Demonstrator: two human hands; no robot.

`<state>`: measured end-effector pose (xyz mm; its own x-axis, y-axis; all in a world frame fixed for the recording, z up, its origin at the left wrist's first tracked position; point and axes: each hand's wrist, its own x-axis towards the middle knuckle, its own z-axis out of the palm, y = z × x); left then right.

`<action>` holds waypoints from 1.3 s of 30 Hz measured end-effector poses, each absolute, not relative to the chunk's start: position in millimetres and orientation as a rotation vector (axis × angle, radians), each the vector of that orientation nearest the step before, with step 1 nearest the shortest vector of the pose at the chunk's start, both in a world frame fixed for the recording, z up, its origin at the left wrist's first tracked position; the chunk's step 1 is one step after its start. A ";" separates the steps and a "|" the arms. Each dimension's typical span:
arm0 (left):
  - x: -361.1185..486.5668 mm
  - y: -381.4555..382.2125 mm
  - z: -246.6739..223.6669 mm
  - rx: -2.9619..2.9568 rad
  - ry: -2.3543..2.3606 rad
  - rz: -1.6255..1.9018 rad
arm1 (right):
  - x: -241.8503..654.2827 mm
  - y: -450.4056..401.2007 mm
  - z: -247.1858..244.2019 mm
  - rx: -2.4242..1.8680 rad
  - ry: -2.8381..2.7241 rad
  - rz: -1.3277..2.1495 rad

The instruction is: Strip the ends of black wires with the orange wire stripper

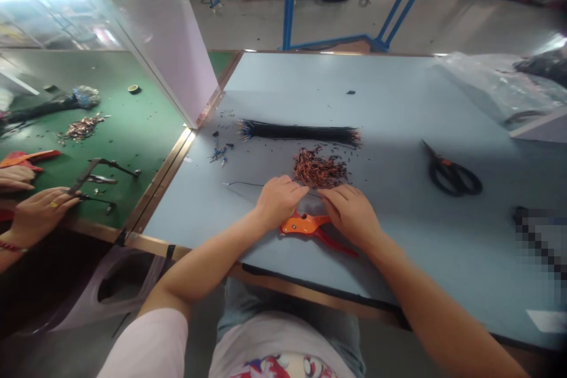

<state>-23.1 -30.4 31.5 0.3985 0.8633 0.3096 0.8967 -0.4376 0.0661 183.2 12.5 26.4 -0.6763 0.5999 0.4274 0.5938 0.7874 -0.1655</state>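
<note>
One thin wire (248, 183) extends leftward from the left hand (280, 199).

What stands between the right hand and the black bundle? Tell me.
A coppery pile lies just ahead of the right hand, between it and the black bundle, with small bits scattered around.

Orange tool (301, 225), near middle: no lettering can be read.
Shirt (261, 333), near edge: a coloured print (287, 367) is borne; no words can be made out.
White patch (549, 320), near right: no text can be read.
Ring-shaped roll (133, 89), far left: no marking can be read.
</note>
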 end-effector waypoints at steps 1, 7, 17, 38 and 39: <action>-21.4 -31.9 31.9 -2.538 -1.586 -0.460 | 182.0 11.1 26.4 -0.867 -2.519 0.014; -22.9 -32.1 34.9 -2.547 -1.614 -0.476 | 183.5 12.4 31.8 -0.865 -2.509 -0.090; -56.4 -12.6 47.5 -2.381 -2.064 -0.496 | 208.2 41.7 29.7 -1.172 -2.369 -0.311; -105.9 -4.9 52.3 -2.289 -2.385 -0.403 | 206.4 44.7 19.0 -1.132 -2.326 -0.225; -107.8 -4.9 52.7 -2.245 -2.411 -0.358 | 206.7 45.1 18.9 -1.129 -2.323 -0.230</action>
